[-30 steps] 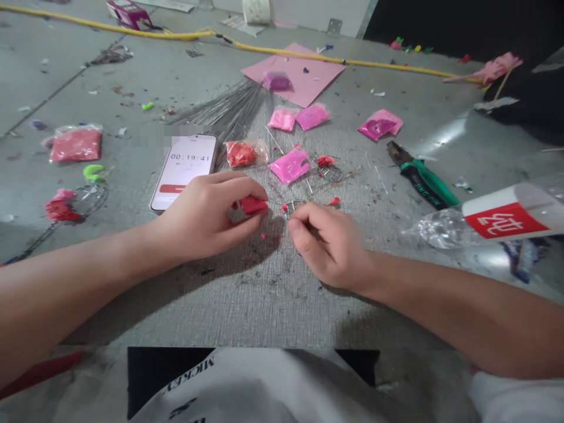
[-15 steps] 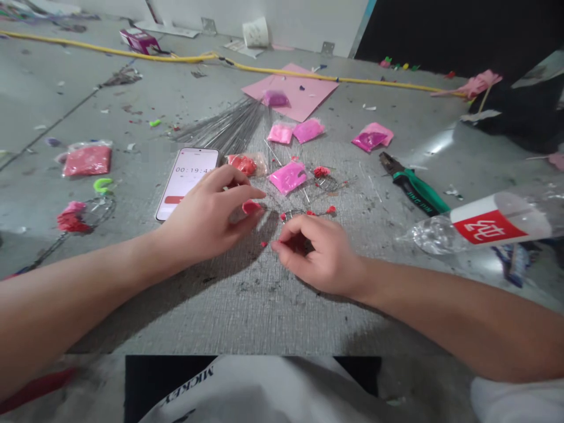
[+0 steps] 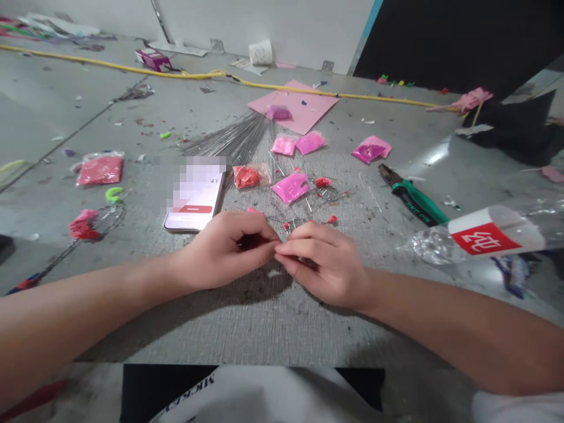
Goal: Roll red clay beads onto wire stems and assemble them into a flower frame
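My left hand and my right hand meet fingertip to fingertip low over the grey mat. Both are pinched closed; what they hold is hidden between the fingers. Just beyond them lies thin wire with small red beads. A phone showing a timer lies left of my left hand. Small bags of red beads and pink beads lie behind the hands, next to a bundle of straight wires.
Green-handled pliers lie to the right, and a clear plastic bottle with a red label lies on its side beyond them. More bead bags, a pink sheet, a yellow cable and a red wire flower are scattered around.
The left hand came off the red packet it was pinching and moved right. The right hand moved left, so both hands' fingertips now touch. The view tilted upward slightly.
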### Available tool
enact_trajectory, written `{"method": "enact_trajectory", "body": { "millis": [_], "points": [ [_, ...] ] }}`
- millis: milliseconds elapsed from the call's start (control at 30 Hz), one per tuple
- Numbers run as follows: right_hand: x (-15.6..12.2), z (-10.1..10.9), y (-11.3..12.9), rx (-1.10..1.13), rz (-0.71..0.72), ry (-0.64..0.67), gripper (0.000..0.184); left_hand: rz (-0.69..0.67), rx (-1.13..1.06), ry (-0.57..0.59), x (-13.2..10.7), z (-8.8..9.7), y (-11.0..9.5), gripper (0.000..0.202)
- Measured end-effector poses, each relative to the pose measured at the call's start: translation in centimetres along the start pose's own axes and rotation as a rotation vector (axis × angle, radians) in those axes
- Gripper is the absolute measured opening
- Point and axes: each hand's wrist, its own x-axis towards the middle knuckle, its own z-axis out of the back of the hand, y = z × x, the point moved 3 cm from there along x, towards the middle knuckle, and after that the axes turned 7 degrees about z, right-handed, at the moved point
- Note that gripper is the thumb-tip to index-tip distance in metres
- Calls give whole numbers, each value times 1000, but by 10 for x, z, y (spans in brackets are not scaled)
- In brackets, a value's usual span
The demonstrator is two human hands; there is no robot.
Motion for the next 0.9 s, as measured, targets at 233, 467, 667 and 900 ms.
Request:
{"method": "enact_trajectory", "body": {
  "millis": [233, 467, 667, 900],
  "points": [
    [1, 1, 2, -18, 10, 8, 21, 245, -218, 124, -4, -3, -3, 23],
    [1, 0, 0, -6, 8, -19, 21, 307, -287, 134, -4, -6, -1, 27],
    [1, 1, 1, 1, 42, 1, 20, 180, -155, 109, -3, -3, -4, 18],
    [1, -1, 2, 49, -1, -17, 15, -93, 104, 36, -4, 3, -15, 15]
  ]
}}
